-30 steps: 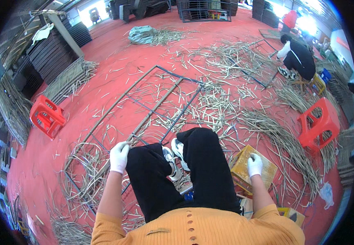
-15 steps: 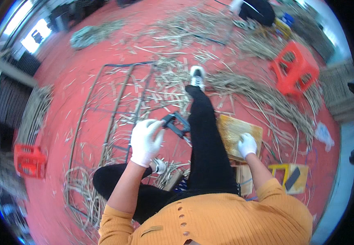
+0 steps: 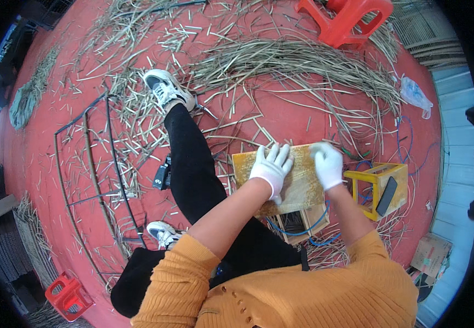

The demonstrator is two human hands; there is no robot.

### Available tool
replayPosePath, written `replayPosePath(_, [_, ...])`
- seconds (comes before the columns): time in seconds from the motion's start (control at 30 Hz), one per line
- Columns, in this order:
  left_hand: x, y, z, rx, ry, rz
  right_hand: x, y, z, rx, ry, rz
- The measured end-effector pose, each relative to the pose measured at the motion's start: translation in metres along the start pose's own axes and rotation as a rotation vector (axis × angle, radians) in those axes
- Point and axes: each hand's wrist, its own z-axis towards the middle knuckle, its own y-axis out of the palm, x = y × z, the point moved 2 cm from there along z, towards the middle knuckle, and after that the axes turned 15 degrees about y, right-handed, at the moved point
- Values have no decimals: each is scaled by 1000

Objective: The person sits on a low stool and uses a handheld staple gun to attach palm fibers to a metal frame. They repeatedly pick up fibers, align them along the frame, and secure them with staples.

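My left hand (image 3: 271,169), in a white glove, lies with fingers stretched out on a yellow-stained wooden board (image 3: 297,191). My right hand (image 3: 327,165), gloved too, rests at the board's far right corner. Its fingers are curled, and what they hold, if anything, is hidden. Under the board's near edge shows a pale wooden frame (image 3: 314,217) with a blue hose (image 3: 318,225) across it. A black tool (image 3: 163,174) on the floor is partly covered by my outstretched leg.
To the right lies a yellow-edged wooden stool (image 3: 393,177) bearing a black block (image 3: 387,195). A metal frame (image 3: 89,147) lies on the left. Rattan-like strips (image 3: 297,60) cover the far floor. Red plastic stools (image 3: 352,22) stand far right and near left (image 3: 68,295).
My left hand has left the black tool's side and come right onto the board. My right hand has shifted to the board's far corner. The view has turned to the right.
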Motion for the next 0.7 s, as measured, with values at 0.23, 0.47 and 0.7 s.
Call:
replayPosePath(0.23, [-21,-6,7,-134,92,-40,11,120,196,-105,-219,-652])
replayPosePath(0.47, [-9,-18,37,-243,-26,-218,-15,211,315,-178,-227,-1184])
replayPosePath(0.7, [26,-10,53,-177,-234,-246,-38,258,364,-259,-164,-1326])
